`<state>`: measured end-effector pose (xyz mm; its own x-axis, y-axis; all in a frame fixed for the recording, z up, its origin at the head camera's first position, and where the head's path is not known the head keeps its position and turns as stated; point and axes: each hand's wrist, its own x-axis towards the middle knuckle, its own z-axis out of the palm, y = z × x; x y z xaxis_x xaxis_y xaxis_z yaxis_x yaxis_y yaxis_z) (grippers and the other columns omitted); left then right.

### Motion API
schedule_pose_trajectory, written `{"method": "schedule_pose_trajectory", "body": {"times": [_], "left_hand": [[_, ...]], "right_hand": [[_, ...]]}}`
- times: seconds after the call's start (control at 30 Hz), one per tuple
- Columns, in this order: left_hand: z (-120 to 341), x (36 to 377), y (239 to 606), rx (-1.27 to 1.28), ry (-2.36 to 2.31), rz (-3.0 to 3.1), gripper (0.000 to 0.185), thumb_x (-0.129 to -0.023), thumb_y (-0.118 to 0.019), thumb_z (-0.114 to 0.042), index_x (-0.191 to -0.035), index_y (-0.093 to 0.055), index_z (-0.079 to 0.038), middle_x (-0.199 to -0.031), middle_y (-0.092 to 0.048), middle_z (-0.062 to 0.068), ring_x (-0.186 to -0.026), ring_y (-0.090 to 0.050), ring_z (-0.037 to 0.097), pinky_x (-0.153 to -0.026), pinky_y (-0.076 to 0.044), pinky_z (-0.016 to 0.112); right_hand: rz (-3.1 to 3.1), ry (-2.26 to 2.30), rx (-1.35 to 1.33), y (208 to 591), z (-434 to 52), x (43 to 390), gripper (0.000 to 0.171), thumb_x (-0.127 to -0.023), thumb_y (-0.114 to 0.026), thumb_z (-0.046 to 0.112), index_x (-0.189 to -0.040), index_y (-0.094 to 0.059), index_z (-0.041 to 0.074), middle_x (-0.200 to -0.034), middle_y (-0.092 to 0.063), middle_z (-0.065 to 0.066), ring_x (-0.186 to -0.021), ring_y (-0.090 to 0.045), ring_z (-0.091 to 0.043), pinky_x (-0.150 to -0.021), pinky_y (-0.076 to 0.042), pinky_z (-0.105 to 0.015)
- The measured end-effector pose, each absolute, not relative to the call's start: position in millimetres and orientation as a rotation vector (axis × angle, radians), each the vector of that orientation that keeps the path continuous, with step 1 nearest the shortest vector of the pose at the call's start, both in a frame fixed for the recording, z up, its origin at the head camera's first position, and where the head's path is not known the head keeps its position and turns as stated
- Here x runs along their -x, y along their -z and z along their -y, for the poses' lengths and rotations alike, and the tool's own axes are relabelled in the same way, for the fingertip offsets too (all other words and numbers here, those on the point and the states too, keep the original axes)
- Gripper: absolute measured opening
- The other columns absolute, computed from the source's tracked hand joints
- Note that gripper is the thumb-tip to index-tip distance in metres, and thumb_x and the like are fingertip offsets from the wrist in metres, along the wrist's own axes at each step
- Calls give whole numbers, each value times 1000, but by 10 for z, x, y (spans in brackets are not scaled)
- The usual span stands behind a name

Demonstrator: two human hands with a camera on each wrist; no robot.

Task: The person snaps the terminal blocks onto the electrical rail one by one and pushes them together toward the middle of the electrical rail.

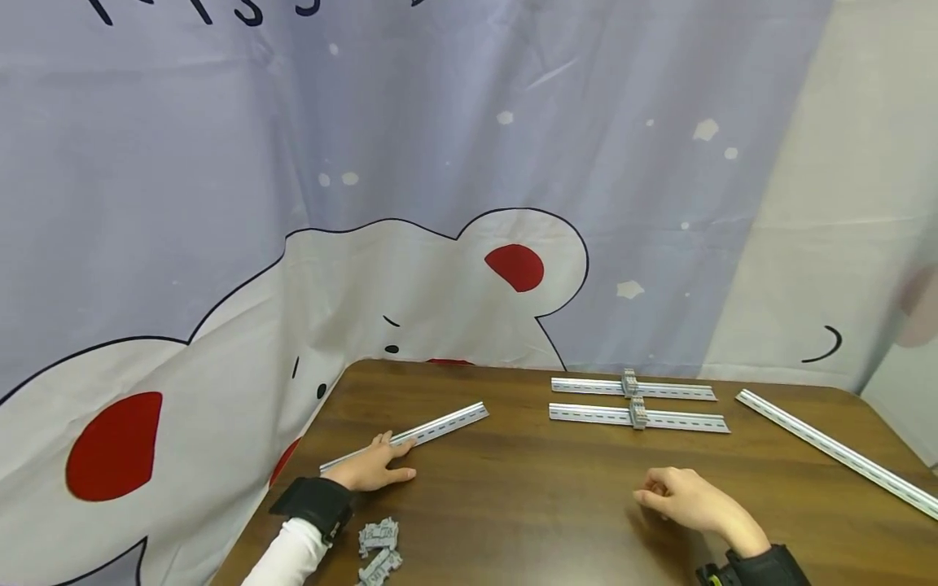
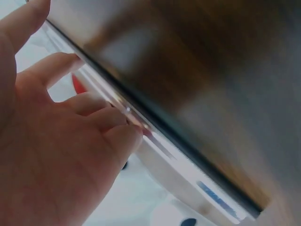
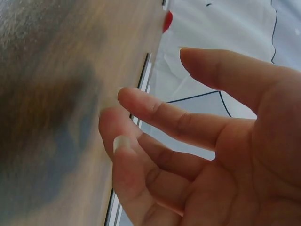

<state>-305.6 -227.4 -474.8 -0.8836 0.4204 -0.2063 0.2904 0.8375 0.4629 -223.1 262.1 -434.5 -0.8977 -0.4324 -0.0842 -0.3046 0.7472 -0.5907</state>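
Note:
My left hand (image 1: 372, 465) lies over a slotted metal DIN rail (image 1: 453, 422) at the table's left, its fingertips touching the rail and its thumb held apart. The left wrist view shows these fingers along the rail's edge. Over the middle right of the table hovers my right hand (image 1: 685, 496), fingers loosely curled, holding nothing. Beyond it lie two parallel rails, the back rail (image 1: 586, 386) and the front rail (image 1: 586, 413). Each carries a small stack of grey terminal blocks, a back stack (image 1: 628, 382) and a front stack (image 1: 638, 413).
Loose grey terminal blocks (image 1: 379, 535) lie near the left forearm at the front. A longer rail (image 1: 835, 449) slants along the table's right side. A printed curtain (image 1: 440, 285) hangs behind the brown wooden table (image 1: 513, 505).

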Motion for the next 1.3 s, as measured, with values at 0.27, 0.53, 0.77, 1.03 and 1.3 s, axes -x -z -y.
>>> {"method": "schedule_pose_trajectory", "body": {"times": [0.27, 0.53, 0.77, 1.03, 1.3], "left_hand": [[2099, 2930, 4741, -605, -595, -2665, 67, -92, -63, -41, -146, -41, -8, -154, -22, 32, -144, -18, 49, -111, -25, 62], [1945, 2840, 4703, -699, -555, -2669, 68, -91, -64, -40, -145, -43, -5, -152, -23, 34, -142, -24, 48, -110, -29, 59], [1834, 2722, 4660, -751, -587, -2620, 67, -93, -62, -42, -147, -40, -8, -155, -21, 31, -143, -24, 47, -108, -30, 61], [1898, 2549, 4596, -604, -826, -2663, 65, -95, -59, -39, -148, -38, -8, -155, -20, 30, -141, -19, 53, -107, -22, 69], [2334, 2197, 4580, -361, -917, -2644, 67, -93, -61, -40, -144, -42, -2, -152, -22, 36, -137, -19, 60, -102, -22, 73]], "right_hand": [[-2631, 908, 627, 4437, -2507, 2244, 21, -96, -59, 26, -91, -63, 6, -72, -61, 1, -58, -53, -5, -52, -41, -24], [-2660, 893, 660, 4475, -2398, 2252, 20, -95, -59, 25, -90, -64, 7, -69, -58, 3, -57, -47, -1, -52, -39, -23], [-2860, 762, 855, 4541, -1806, 2309, 15, -92, -63, 21, -97, -64, 7, -89, -64, 0, -80, -59, -10, -69, -49, -30], [-2893, 503, 933, 4566, -771, 2639, 57, -94, -60, 32, -141, -46, 4, -149, -39, -25, -139, -34, -43, -108, -31, -59], [-2834, 286, 719, 4656, -617, 2736, 70, -91, -60, 47, -148, -39, 14, -155, -32, -17, -143, -28, -42, -112, -18, -64]]}}
